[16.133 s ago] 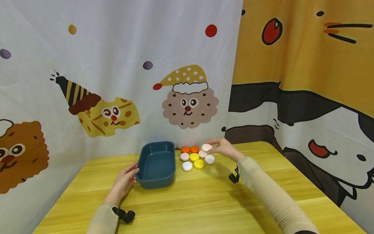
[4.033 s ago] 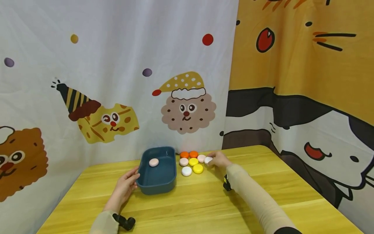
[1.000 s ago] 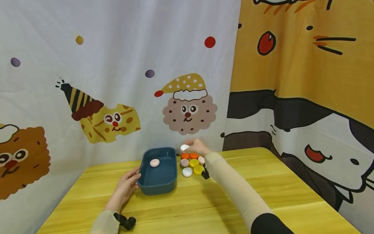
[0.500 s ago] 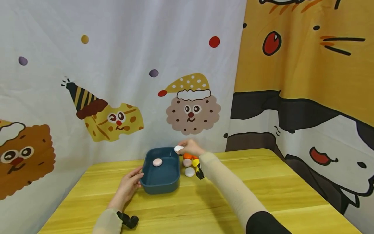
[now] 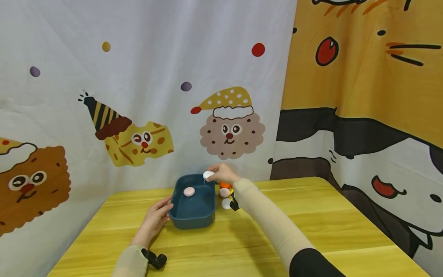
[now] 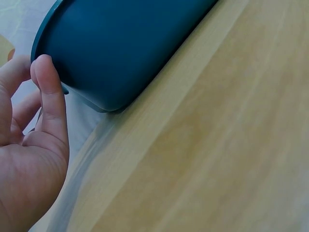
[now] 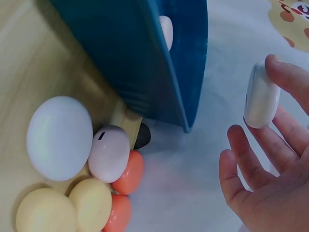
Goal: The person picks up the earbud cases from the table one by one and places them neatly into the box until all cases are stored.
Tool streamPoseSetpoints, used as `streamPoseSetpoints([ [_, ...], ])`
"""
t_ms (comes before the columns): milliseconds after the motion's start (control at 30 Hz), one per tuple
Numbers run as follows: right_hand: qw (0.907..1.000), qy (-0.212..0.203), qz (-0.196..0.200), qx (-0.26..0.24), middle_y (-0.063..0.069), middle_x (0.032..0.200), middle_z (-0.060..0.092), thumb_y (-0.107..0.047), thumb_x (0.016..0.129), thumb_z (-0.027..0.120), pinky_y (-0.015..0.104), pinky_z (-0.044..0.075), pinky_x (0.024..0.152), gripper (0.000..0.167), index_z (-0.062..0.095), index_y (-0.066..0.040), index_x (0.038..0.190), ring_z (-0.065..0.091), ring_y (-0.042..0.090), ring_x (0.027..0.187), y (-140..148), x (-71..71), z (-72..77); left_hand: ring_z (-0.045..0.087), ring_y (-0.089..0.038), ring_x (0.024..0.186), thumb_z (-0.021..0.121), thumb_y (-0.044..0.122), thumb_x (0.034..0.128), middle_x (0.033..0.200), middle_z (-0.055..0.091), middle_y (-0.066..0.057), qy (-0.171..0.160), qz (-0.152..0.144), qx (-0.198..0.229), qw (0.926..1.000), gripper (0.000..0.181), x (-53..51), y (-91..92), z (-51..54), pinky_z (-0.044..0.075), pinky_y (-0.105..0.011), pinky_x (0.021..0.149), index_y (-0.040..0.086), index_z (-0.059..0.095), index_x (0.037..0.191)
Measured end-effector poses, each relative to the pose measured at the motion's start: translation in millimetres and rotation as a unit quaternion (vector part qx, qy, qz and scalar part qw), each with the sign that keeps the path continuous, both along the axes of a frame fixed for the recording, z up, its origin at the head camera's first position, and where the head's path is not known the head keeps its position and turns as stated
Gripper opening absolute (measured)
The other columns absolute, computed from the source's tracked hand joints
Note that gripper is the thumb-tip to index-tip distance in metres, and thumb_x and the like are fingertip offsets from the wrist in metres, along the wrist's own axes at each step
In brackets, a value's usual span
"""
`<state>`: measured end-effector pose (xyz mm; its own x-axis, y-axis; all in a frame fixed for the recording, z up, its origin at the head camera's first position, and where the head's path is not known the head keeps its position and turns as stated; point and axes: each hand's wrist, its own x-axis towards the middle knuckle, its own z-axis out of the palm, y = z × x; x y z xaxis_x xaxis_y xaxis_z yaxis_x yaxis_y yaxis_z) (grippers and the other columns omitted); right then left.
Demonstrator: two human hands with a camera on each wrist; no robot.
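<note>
My left hand [image 5: 155, 218] holds the left side of a dark blue rectangular tray [image 5: 194, 222], thumb and fingers at its rim. In the left wrist view, the thumb [image 6: 50, 89] lies against the tray's outer wall. Above the tray's far right corner, my right hand [image 5: 224, 173] pinches a smooth, white, rounded disc [image 5: 208, 176]. The right wrist view shows this white disc [image 7: 260, 96] edge-on between thumb and fingers, clear of the tray wall. One pale pink disc [image 5: 189, 191] lies inside the tray.
Right of the tray are more discs on the wooden table [image 5: 277, 227]: white [image 7: 60, 137], pink with a small dark slot [image 7: 110, 153], pale yellow [image 7: 46, 212] and orange [image 7: 129, 173]. The right forearm hides some in the head view. A printed curtain [image 5: 145, 77] hangs behind.
Since 16 s ago, a pink disc has come into the tray. My right hand has taken a white disc from the group's right side and carried it left over the tray. My left hand stays.
</note>
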<state>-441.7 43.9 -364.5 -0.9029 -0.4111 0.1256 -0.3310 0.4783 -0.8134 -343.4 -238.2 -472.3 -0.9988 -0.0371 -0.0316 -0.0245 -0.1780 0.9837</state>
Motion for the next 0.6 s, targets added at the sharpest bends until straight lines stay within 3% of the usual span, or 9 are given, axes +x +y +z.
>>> streamPoseSetpoints([
  [300,0.9995,0.017,0.021,0.015,0.010,0.121,0.064,-0.016,0.081,0.079,0.031,0.051,0.085,0.047,0.065,-0.003,0.124,0.059,0.023,0.108,-11.4,1.5,4.4,0.047,-0.007,0.058,0.061,0.007,0.0946,0.108,0.050,0.000,0.002,-0.001,0.014,0.9999,0.055,0.6,0.7,-4.3,0.048,-0.020,0.054,0.002,0.042,0.146],
  [600,0.9997,0.009,0.019,-0.010,0.011,0.118,0.065,-0.013,0.080,0.080,0.036,0.052,0.086,0.044,0.066,-0.003,0.121,0.061,0.022,0.100,-23.7,1.1,3.5,0.046,-0.008,0.059,0.063,0.010,0.0945,0.109,0.049,0.000,-0.005,-0.002,0.004,1.0000,0.055,0.5,1.1,1.4,0.047,-0.021,0.055,0.005,0.043,0.146],
])
